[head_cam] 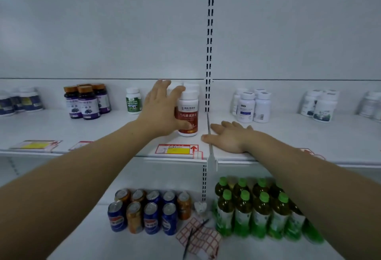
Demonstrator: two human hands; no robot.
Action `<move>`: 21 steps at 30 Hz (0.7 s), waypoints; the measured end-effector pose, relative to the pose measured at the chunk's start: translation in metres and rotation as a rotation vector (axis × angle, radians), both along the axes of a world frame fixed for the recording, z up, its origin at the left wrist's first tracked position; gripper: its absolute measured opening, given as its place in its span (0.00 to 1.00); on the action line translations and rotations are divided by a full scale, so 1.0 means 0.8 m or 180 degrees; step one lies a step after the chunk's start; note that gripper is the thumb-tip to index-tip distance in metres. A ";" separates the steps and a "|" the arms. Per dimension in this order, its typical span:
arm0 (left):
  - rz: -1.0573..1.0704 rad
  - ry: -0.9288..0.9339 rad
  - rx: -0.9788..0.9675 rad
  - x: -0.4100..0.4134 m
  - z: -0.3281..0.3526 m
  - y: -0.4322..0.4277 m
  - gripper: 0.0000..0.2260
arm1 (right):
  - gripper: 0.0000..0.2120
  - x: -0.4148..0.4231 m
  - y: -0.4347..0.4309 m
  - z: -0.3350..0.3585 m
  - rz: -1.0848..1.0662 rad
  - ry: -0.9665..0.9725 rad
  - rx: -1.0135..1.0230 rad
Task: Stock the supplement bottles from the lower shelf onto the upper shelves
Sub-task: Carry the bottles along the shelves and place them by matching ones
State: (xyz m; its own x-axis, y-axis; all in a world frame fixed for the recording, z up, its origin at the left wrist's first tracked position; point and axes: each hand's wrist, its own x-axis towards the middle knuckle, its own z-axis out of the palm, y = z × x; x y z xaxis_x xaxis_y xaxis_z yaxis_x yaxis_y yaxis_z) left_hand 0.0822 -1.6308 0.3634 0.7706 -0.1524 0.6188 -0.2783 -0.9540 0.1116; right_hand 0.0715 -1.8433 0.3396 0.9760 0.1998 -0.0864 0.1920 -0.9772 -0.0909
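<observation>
left fingers point(177, 90): curled over the shoulder and cap of the red-label bottle point(188, 115), thumb low against its label; clamped on it, not spread.
left hand point(162, 109): wraps the bottle's left side, arm reaching in from the lower left.
right fingers point(226, 124): straight and loosely together, flat on the shelf, holding nothing.
right hand point(226, 139): palm down at the front of the upper shelf point(288, 136), just right of the bottle and apart from it.
where the bottle is: upright on the upper shelf, base down, at the front of a small group of white-capped bottles point(192, 86), just left of the slotted post point(209, 53).
how it should handle: rigid plastic, likely light; the smooth label could slip, so a wrap around the body below the cap looks safest. not fragile, but easy to tip into its neighbours.
step, as i judge it: setting or squaring this bottle in its row.
neighbours: green-label bottle point(133, 103) and purple bottles point(87, 103) to the left, blue-label bottles point(251, 107) to the right, a price tag point(177, 149) at the shelf edge.
shelf below point(82, 228): soda cans point(144, 212), green drink bottles point(257, 212), a sticker sheet point(200, 237).
</observation>
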 end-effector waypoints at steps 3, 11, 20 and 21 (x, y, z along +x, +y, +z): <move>0.0070 0.0065 0.0173 0.019 0.003 0.000 0.45 | 0.40 0.001 0.001 -0.001 -0.0003 -0.0002 0.0008; 0.0030 0.0435 -0.0207 0.047 0.006 0.002 0.46 | 0.40 0.001 -0.002 -0.001 0.0030 -0.0021 0.0089; -0.0110 0.0270 -0.0369 0.057 -0.003 -0.011 0.48 | 0.39 0.002 -0.002 0.000 0.0023 -0.0032 0.0126; -0.0121 0.0254 -0.0388 0.057 -0.004 -0.012 0.48 | 0.39 0.002 -0.002 0.000 0.0023 -0.0035 0.0119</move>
State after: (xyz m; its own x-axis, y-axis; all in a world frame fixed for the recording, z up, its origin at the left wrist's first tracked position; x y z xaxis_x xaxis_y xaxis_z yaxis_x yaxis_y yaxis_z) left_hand 0.1278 -1.6405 0.3603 0.8132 -0.1097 0.5716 -0.2995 -0.9210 0.2492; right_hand 0.0731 -1.8446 0.3399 0.9754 0.2097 -0.0680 0.2001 -0.9717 -0.1253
